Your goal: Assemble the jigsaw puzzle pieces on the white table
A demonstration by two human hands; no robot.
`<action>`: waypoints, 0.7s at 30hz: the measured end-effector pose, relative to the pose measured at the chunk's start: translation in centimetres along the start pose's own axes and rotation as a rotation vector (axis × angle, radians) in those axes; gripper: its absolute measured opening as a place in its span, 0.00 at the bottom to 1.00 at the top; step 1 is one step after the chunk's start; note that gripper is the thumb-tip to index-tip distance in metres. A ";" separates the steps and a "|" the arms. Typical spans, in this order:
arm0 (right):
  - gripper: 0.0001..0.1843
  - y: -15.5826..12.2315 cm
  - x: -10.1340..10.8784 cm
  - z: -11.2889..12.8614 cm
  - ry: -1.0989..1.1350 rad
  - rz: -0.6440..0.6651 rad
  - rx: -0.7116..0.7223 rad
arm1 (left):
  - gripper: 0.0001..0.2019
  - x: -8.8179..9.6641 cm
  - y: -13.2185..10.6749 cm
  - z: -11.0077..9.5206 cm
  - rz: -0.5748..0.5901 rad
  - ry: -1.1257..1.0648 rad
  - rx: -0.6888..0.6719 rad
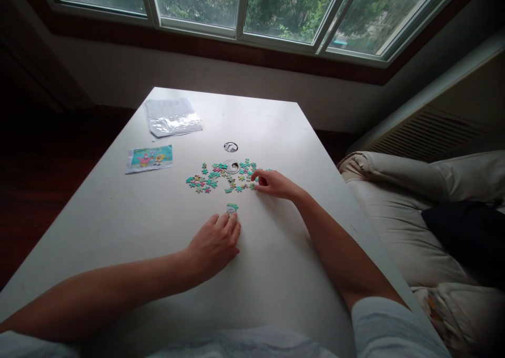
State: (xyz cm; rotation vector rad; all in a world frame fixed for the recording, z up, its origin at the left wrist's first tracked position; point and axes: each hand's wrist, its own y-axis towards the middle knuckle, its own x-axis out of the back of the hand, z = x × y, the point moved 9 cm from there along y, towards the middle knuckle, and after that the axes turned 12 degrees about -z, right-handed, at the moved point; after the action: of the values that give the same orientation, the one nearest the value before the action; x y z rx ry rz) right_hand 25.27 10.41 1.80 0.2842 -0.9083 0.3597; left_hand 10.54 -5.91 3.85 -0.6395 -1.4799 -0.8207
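My left hand (216, 242) lies low over the white table, fingers stretched forward. Its fingertips touch the near edge of a small joined block of jigsaw pieces (232, 207), which has a printed picture. Loose jigsaw pieces (205, 183), mostly teal with some pink and yellow, are scattered just beyond. At the right side of this scatter is my right hand (272, 183), its thumb and curled index finger apart beside a few pieces. I see nothing held between them. The fingertips' exact contact with those pieces is too small to tell.
A picture sheet of cartoon figures (152, 159) lies left on the white table (165, 216), with a clear plastic bag of papers (173, 117) behind it. A round dark-rimmed mark (231, 147) shows beyond the pieces. A pale sofa (386, 216) stands at the right.
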 end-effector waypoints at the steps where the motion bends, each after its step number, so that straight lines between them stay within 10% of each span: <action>1: 0.12 -0.1 -0.1 0.2 -0.018 0.019 0.002 | 0.27 0.0 0.0 0.0 -0.008 -0.003 -0.002; 21: 0.10 -0.7 -1.1 1.5 -0.092 0.092 0.099 | 0.23 -0.7 1.3 -0.1 -0.182 -0.149 -0.075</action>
State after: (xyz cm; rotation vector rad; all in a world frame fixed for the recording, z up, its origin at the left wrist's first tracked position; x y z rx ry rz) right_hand 23.84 9.03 1.73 0.3531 -0.9978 0.4802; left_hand 11.72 -5.12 3.26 -0.6396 -1.6668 -0.9895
